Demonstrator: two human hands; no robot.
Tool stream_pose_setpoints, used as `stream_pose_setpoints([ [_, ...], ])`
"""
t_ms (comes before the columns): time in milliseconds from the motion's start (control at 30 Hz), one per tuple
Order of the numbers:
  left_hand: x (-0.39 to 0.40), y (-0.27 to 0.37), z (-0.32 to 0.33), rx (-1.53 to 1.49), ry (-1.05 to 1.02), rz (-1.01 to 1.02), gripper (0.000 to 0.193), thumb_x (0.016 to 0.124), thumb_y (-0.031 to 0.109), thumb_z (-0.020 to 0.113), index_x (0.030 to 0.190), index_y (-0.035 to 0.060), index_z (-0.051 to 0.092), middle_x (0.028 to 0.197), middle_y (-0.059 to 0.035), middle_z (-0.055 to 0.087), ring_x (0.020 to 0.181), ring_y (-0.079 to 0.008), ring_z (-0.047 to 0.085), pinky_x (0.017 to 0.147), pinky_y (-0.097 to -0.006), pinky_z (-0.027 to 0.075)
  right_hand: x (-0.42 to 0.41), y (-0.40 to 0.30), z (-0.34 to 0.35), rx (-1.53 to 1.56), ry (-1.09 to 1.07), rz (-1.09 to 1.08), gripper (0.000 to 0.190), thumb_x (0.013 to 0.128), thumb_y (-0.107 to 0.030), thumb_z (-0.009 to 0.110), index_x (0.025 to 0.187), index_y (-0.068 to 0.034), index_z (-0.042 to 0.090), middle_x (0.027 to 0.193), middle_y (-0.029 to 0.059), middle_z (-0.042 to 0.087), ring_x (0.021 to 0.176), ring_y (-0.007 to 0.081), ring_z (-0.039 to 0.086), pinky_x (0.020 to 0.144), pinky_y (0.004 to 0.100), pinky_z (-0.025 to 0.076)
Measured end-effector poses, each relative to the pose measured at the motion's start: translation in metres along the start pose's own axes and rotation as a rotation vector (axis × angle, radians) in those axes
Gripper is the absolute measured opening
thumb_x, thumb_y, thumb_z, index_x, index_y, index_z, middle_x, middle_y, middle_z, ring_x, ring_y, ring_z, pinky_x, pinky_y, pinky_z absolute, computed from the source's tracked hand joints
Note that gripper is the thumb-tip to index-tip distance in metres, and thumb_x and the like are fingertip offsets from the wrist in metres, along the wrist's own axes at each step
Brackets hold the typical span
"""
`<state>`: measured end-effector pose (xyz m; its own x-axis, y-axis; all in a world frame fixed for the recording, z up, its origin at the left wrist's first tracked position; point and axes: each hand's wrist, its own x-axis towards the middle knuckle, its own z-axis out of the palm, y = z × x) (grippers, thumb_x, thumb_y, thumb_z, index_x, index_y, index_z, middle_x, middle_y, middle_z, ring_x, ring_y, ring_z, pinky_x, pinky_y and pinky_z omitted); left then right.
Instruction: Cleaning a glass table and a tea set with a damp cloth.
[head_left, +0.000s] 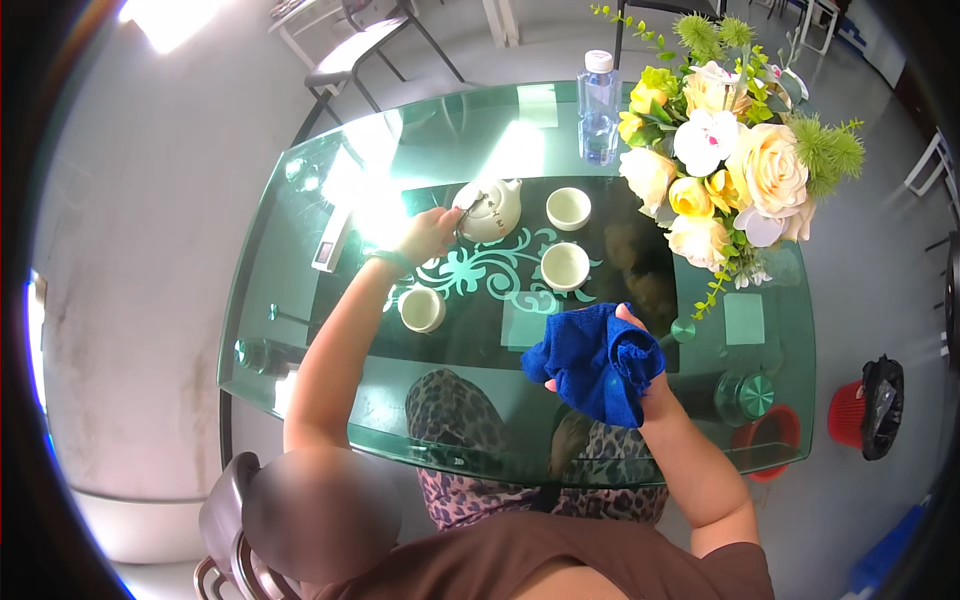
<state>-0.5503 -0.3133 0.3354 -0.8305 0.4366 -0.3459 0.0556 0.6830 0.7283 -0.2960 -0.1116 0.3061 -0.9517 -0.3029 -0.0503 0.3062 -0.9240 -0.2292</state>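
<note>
At the far side of the dark table panel, a white ceramic teapot bearing writing stands with its spout to the upper right. My left hand has its fingers closed around the teapot's handle at the left. A bunched blue cloth lies in my right hand, above the table's near part; the cloth hides most of the palm and fingers. Two small white cups, one beside the teapot and one nearer to me, sit right of it. The third white cup is below my left wrist.
The glass table has a curved near edge. A bouquet of flowers and a clear bottle occupy its far right. Left of my hand lies a white device with a small display. A red bin stands on the floor to the right.
</note>
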Motion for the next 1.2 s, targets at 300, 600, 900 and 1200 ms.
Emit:
stream_pose_setpoints([
  [300,-0.051,0.044,0.039,0.557,0.401,0.613,0.045,0.08,0.037,0.067,0.11,0.0071,0.053,0.106,-0.0147,0.055,0.092,-0.0328,0.058,0.077,-0.0432,0.047,0.0,0.002,-0.004,0.018,-0.002,0.061,0.069,0.09,-0.056,0.038,0.12,0.005,0.051,0.11,0.0224,0.06,0.092,0.0401,0.061,0.085,0.0531,0.048],
  [600,-0.065,0.073,0.105,0.64,0.17,0.722,0.084,0.063,0.05,0.075,0.121,-0.0037,0.044,0.103,-0.0175,0.055,0.099,-0.0324,0.055,0.087,-0.041,0.044,-0.004,0.003,0.002,-0.048,-0.006,0.146,0.065,0.087,-0.054,0.048,0.118,0.002,0.05,0.11,0.0238,0.059,0.093,0.0425,0.061,0.076,0.0613,0.05],
  [900,-0.08,0.063,0.09,0.589,0.276,0.749,0.086,0.062,0.035,0.079,0.128,-0.0024,0.037,0.118,-0.0211,0.048,0.111,-0.0364,0.048,0.094,-0.0427,0.04,-0.006,0.002,0.006,-0.115,0.037,0.168,0.067,0.086,-0.055,0.049,0.12,0.002,0.049,0.113,0.0244,0.057,0.095,0.0431,0.06,0.077,0.0632,0.049],
  [1200,-0.135,-0.024,0.02,0.619,0.338,0.346,0.079,0.066,0.032,0.077,0.129,0.0014,0.039,0.12,-0.0209,0.048,0.114,-0.0364,0.046,0.097,-0.0425,0.038,-0.004,0.004,0.003,0.006,-0.033,0.138,0.067,0.086,-0.056,0.049,0.122,0.001,0.048,0.117,0.0229,0.056,0.1,0.0438,0.058,0.079,0.0647,0.047],
])
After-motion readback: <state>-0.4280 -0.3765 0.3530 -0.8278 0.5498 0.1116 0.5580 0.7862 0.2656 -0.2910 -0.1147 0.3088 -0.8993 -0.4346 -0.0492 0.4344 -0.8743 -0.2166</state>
